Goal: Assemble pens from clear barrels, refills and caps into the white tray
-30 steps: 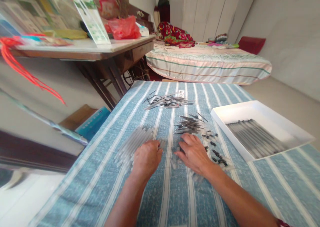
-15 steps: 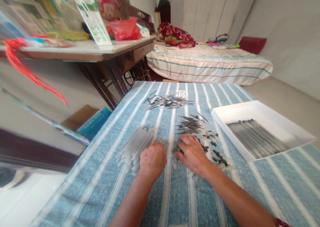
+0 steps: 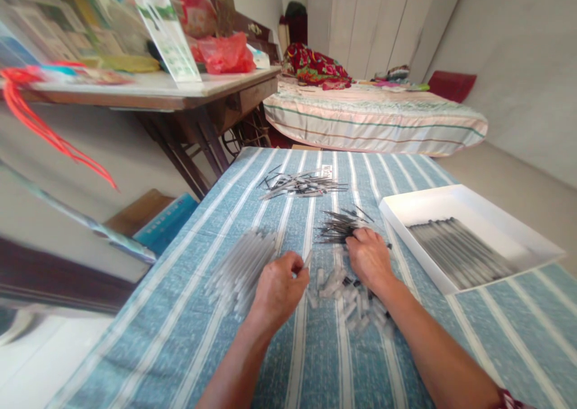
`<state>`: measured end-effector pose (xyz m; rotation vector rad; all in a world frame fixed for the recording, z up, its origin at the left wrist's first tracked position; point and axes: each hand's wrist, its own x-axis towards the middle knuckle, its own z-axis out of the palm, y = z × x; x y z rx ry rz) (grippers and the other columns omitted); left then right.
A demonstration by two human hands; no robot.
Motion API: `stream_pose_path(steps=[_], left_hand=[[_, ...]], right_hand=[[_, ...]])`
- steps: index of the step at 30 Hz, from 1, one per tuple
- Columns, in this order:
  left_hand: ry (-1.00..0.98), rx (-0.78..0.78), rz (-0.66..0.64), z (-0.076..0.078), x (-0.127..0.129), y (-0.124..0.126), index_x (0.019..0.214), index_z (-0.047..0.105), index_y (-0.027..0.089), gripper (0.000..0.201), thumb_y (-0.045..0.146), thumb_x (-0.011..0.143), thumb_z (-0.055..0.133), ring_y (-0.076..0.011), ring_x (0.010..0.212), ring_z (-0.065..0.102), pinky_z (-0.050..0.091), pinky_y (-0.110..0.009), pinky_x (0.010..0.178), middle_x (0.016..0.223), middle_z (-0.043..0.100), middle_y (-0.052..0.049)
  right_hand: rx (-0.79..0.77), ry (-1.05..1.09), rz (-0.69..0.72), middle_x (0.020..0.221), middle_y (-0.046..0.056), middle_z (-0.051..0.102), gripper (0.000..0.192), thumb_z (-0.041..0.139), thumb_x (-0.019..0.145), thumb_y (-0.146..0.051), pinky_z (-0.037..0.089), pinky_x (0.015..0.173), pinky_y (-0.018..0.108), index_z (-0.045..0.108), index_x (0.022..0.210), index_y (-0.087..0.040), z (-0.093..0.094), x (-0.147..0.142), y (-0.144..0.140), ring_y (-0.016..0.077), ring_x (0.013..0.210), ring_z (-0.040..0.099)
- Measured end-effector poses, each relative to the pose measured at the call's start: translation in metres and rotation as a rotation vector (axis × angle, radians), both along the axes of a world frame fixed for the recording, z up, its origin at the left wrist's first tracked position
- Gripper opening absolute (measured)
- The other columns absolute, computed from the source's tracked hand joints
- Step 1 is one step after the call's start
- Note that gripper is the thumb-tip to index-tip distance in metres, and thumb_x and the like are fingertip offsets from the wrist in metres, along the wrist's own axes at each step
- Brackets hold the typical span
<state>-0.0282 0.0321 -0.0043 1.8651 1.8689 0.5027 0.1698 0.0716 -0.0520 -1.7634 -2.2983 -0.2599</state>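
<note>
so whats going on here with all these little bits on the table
A person sits at a table covered with a blue striped cloth, handling pen parts. The left hand pinches a clear tube, next to a heap of clear tubes. The right hand rests on a pile of thin dark refills. Small clear caps lie scattered between the forearms. More thin pieces lie farther back, and a white tray on the right holds a row of dark pens.

Both forearms bare, reaching forward over table's middle. Left hand curled, fingers pinched together, knuckles up. Right hand palm down, fingers bent, farther forward than left.
</note>
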Motion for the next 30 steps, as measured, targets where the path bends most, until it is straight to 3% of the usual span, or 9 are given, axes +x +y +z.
stream_pose_path(steps=[11, 23, 30], left_hand=[[-0.11, 0.019, -0.045, -0.009, -0.001, 0.0, 0.077, 0.063, 0.017, 0.014, 0.019, 0.073, 0.05, -0.0128, 0.06, 0.054, 0.037, -0.022, 0.059, 0.065, 0.061, 0.001], [-0.069, 0.033, -0.04, -0.008, -0.001, 0.0, 0.07, 0.06, 0.017, 0.01, 0.017, 0.073, 0.051, -0.0119, 0.059, 0.053, 0.035, -0.022, 0.059, 0.062, 0.058, 0.002], [-0.065, 0.068, 0.02, -0.01, -0.006, 0.002, 0.068, 0.06, 0.018, 0.01, 0.016, 0.072, 0.051, -0.0119, 0.06, 0.054, 0.035, -0.021, 0.059, 0.062, 0.058, 0.003]], right_hand=[[-0.118, -0.03, 0.03, 0.099, 0.012, 0.058, 0.016, 0.051, 0.08, -0.017, 0.034, 0.077, 0.036, 0.066, 0.078, -0.016, 0.007, 0.005, 0.006, 0.0266, 0.099, 0.046], [-0.094, -0.084, 0.058, 0.088, 0.012, 0.059, 0.018, 0.049, 0.078, -0.009, 0.028, 0.081, 0.038, 0.066, 0.073, -0.013, 0.011, 0.001, 0.009, 0.0241, 0.091, 0.046], [0.027, -0.01, 0.08, 0.085, 0.008, 0.061, 0.02, 0.047, 0.083, -0.011, 0.03, 0.081, 0.035, 0.064, 0.075, -0.016, 0.003, 0.011, 0.012, 0.0219, 0.087, 0.049]])
